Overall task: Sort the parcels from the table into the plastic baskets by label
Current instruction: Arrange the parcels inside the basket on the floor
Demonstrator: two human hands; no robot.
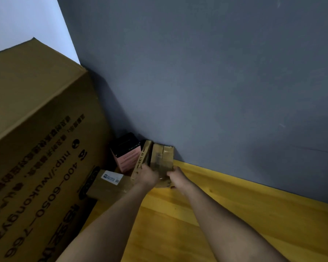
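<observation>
A brown taped cardboard parcel (162,156) stands against the grey wall at the far edge of the yellow wooden table (206,214). My left hand (149,175) grips its left side and my right hand (177,178) grips its right front corner. A thin cardboard box printed "AI LIAN" (142,158) leans against the parcel's left side, touching my left hand. Behind it sits a pink and black box (126,154). A flat brown parcel with a white label (108,183) lies to the left on the table. No basket is in view.
A very large printed cardboard carton (36,148) fills the left side, right beside the small parcels. The grey wall (216,82) closes off the table's far edge. Bare yellow table surface stretches to the right and toward me.
</observation>
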